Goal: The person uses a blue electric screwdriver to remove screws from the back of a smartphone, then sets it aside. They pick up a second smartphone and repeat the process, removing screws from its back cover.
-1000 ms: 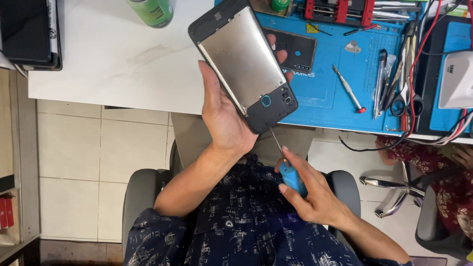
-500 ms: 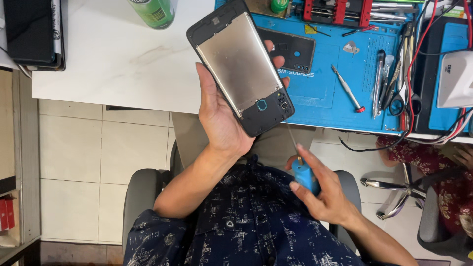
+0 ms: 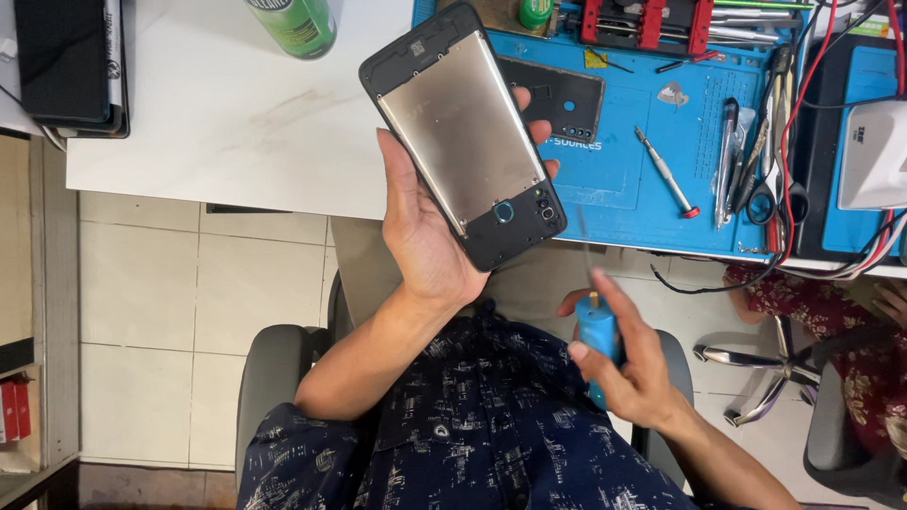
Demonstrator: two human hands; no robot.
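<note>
- Silver metal plate fills the middle of the phone (image 3: 465,142), which sits tilted in the left hand (image 3: 427,247), above the table edge.
- Left hand wraps the phone from behind: thumb along its left edge, fingertips (image 3: 525,102) curling over the right edge, a firm clasp.
- Phone's black lower end, with a round ring and small camera holes, points down toward the lap.
- Right hand (image 3: 631,370) is closed around a blue screwdriver (image 3: 595,338), held upright over the lap, its thin tip blurred, just below the phone and apart from it.
- Blue mat (image 3: 652,194) lies on the white table (image 3: 227,123), carrying a black back cover (image 3: 557,94), a red-tipped screwdriver (image 3: 666,175) and tweezers (image 3: 727,161).
- Green can (image 3: 295,24) stands at the top edge; a dark device (image 3: 66,61) lies far left.
</note>
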